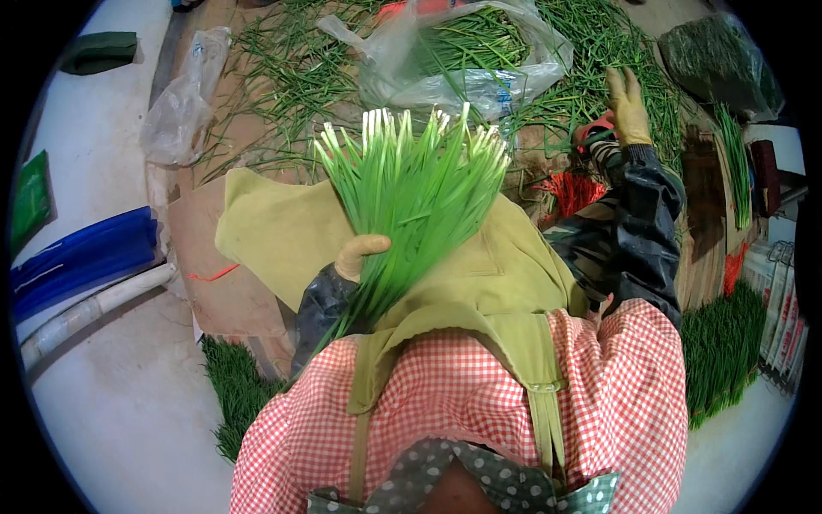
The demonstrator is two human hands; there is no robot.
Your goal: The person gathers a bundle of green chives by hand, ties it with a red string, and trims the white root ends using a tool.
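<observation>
My left hand [360,257], in a tan glove, is closed around a thick bunch of garlic chives [411,188]. Its white cut ends fan out away from me, and the green leaves run back past my left forearm over the olive apron [282,218]. My right hand [631,107], in a yellowish glove, is stretched out at the far right with fingers extended and nothing seen in it. It is beside loose chives [599,38] heaped on the ground. Below it lies a bundle of red ties [572,190].
An open clear plastic bag [539,73] of chives stands ahead. Another plastic bag [184,103] lies at the left, near blue plastic sheeting [86,257] and a white pipe [98,313]. Stacked chives stand at the right [728,351] and lower left [235,390]. A dark wrapped bundle [719,64] sits far right.
</observation>
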